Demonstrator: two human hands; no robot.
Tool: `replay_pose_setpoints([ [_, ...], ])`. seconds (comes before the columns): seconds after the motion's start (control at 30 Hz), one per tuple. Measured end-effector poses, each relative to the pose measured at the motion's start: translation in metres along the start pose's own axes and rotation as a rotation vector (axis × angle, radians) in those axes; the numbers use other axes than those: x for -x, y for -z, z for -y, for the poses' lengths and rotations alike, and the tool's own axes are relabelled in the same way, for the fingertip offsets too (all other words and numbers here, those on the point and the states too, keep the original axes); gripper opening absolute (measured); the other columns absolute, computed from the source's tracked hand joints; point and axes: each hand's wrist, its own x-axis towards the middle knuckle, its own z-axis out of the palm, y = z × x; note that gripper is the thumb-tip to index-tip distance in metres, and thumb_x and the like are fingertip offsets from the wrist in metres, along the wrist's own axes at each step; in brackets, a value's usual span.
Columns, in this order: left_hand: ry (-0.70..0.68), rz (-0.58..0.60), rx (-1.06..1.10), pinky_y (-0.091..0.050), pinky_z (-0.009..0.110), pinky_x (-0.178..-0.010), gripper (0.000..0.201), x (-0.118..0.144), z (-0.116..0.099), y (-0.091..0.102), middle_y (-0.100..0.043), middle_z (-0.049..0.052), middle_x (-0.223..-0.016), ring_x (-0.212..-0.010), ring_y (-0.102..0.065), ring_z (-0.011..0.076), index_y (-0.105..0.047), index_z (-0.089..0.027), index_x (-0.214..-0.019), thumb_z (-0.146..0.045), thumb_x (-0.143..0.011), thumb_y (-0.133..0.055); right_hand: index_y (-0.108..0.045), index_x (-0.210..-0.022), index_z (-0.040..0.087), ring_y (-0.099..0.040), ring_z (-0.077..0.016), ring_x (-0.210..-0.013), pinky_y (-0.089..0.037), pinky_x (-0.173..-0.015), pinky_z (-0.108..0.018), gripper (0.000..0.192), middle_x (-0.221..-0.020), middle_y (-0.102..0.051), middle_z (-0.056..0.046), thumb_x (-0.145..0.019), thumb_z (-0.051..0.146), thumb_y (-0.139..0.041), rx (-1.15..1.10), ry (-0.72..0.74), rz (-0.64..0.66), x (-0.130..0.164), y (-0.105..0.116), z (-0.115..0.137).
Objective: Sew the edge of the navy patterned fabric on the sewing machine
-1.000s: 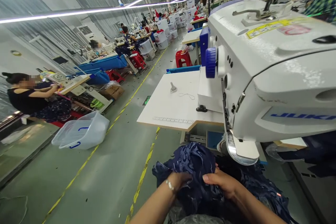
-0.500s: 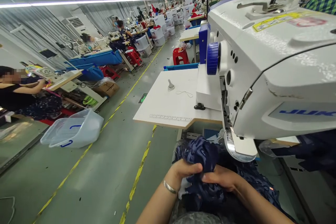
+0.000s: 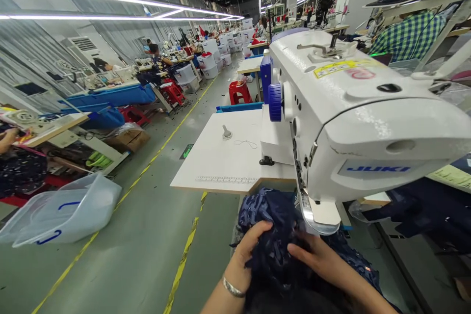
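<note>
Left hand (image 3: pixel 247 248) and right hand (image 3: pixel 319 258) grip navy patterned fabric (image 3: pixel 275 243).
I figure two-sided hold keeps it bunched, just beside JUKI sewing machine (image 3: pixel 360 122).

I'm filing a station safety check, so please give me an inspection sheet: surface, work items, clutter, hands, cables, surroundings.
Surface: white tabletop, ruler scale near its front edge; JUKI sewing machine at right.
Work items: bunched dark-blue patterned fabric, in front of the tabletop.
Clutter: small grey object, identity unclear; thin loop of thread or cord.
Hands: left hand and right hand both hold the fabric.
Cables: nothing seen for certain.
Surroundings: translucent bin on the floor at left; red stool beyond the tabletop; yellow floor tape.
</note>
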Motion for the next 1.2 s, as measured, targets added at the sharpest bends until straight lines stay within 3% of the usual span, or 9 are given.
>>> replay_pose_setpoints([
  [0.1, 0.140, 0.014, 0.154, -0.046, 0.045, -0.096, 0.029, -0.007, 0.010, 0.002, -0.076, 0.007, -0.086, -0.095, -0.067, 0.0283, -0.072, -0.018, -0.084, -0.041, -0.066, -0.071, -0.067, -0.109, 0.022, -0.054, -0.0321, -0.116, -0.040, -0.101, -0.045, 0.035, -0.118, -0.066, -0.008, -0.084, 0.046, -0.059, 0.093, 0.047, -0.081, 0.007, 0.006, 0.007],
  [0.23, 0.282, 0.069, 0.323, -0.045, 0.040, -0.098, 0.033, -0.019, 0.019, 0.000, -0.075, 0.006, -0.090, -0.100, -0.066, 0.0266, -0.072, -0.018, -0.089, -0.045, -0.075, -0.060, -0.069, -0.104, 0.022, -0.062, -0.0315, -0.104, -0.048, -0.091, -0.043, 0.030, -0.107, -0.071, -0.009, -0.087, 0.043, -0.055, 0.235, 0.059, -0.235, 0.016, 0.011, 0.005],
  [0.4, 0.466, 0.422, 0.384, -0.043, 0.039, -0.099, 0.055, -0.013, 0.012, -0.005, -0.072, 0.014, -0.101, -0.100, -0.066, 0.0264, -0.065, -0.007, -0.110, -0.047, -0.085, -0.038, -0.051, -0.133, 0.033, -0.051, -0.0297, -0.121, -0.043, -0.098, -0.046, 0.043, -0.131, -0.058, -0.006, -0.091, 0.025, -0.048, 0.526, 0.278, -0.335, 0.018, 0.018, -0.016],
  [0.5, 0.522, 0.555, 0.393, -0.042, 0.042, -0.098, 0.069, -0.002, 0.011, -0.009, -0.068, 0.018, -0.111, -0.104, -0.063, 0.0289, -0.055, 0.001, -0.122, -0.053, -0.087, -0.030, -0.056, -0.128, 0.035, -0.052, -0.0299, -0.119, -0.043, -0.097, -0.048, 0.046, -0.127, -0.060, -0.005, -0.087, 0.015, -0.047, 0.672, 0.370, -0.300, 0.016, 0.022, -0.024],
  [0.63, 0.516, 0.521, 0.403, -0.036, 0.048, -0.102, 0.069, 0.017, 0.013, -0.020, -0.061, 0.025, -0.121, -0.115, -0.055, 0.0356, -0.050, 0.004, -0.126, -0.050, -0.086, -0.034, -0.063, -0.113, 0.028, -0.056, -0.0257, -0.113, -0.046, -0.093, -0.040, 0.044, -0.118, -0.063, -0.007, -0.083, 0.005, -0.041, 0.653, 0.391, -0.243, 0.025, 0.030, -0.012],
  [0.8, 0.427, 0.459, 0.365, -0.040, 0.054, -0.094, 0.055, 0.026, 0.011, -0.029, -0.063, 0.026, -0.117, -0.100, -0.064, 0.0372, -0.044, 0.005, -0.130, -0.024, -0.084, -0.036, -0.056, -0.108, 0.026, -0.063, -0.0196, -0.093, -0.053, -0.078, -0.030, 0.030, -0.104, -0.063, -0.005, -0.086, 0.011, -0.042, 0.618, 0.162, -0.094, 0.045, 0.040, 0.016],
  [0.97, 0.503, 0.452, 0.354, -0.040, 0.049, -0.096, 0.060, 0.025, 0.011, -0.028, -0.065, 0.029, -0.111, -0.102, -0.064, 0.0354, -0.050, 0.010, -0.123, -0.037, -0.088, -0.034, -0.052, -0.125, 0.032, -0.043, -0.0231, -0.127, -0.040, -0.101, -0.035, 0.058, -0.140, -0.045, -0.004, -0.078, -0.001, -0.043, 0.703, 0.321, -0.002, 0.044, 0.041, 0.007],
  [1.07, 0.504, 0.532, 0.365, -0.039, 0.050, -0.097, 0.066, 0.024, 0.009, -0.032, -0.059, 0.028, -0.121, -0.106, -0.060, 0.0373, -0.049, 0.008, -0.124, -0.040, -0.079, -0.049, -0.061, -0.108, 0.028, -0.055, -0.0201, -0.112, -0.045, -0.093, -0.032, 0.038, -0.121, -0.061, -0.005, -0.087, 0.004, -0.041, 0.686, 0.433, -0.050, 0.043, 0.045, 0.010],
  [1.2, 0.463, 0.569, 0.287, -0.045, 0.044, -0.090, 0.052, 0.022, 0.004, -0.040, -0.069, 0.021, -0.106, -0.094, -0.066, 0.0300, -0.057, 0.003, -0.119, -0.017, -0.071, -0.054, -0.060, -0.095, 0.025, -0.058, -0.0190, -0.090, -0.048, -0.076, -0.028, 0.014, -0.096, -0.063, -0.004, -0.092, 0.016, -0.049, 0.733, 0.293, -0.059, 0.053, 0.056, 0.040],
])
